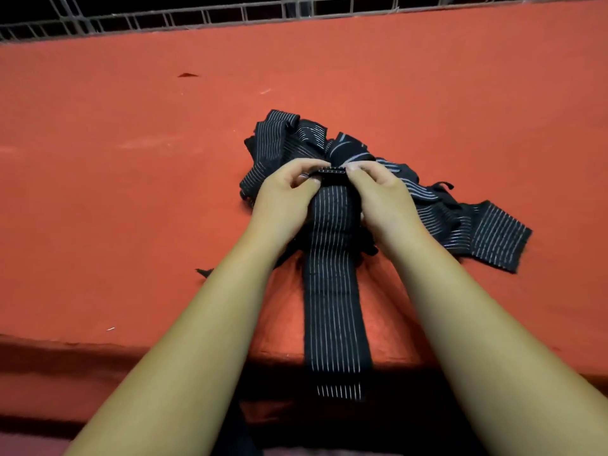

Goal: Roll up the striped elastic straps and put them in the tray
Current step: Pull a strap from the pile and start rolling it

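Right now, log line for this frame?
striped strap: tail over table edge | left hand: pinches its far end | right hand: same | strap pile: behind hands | tray: unseen

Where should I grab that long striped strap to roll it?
Pinch the long strap at its far end, one corner per hand, from above. It lies flat and straight, tail hanging over the table edge, so it should roll evenly. The left hand and right hand pinch there.

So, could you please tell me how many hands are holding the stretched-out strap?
2. The left hand pinches the left side of the strap at its rolled end, the right hand the right side, near the pile. None seems hidden.
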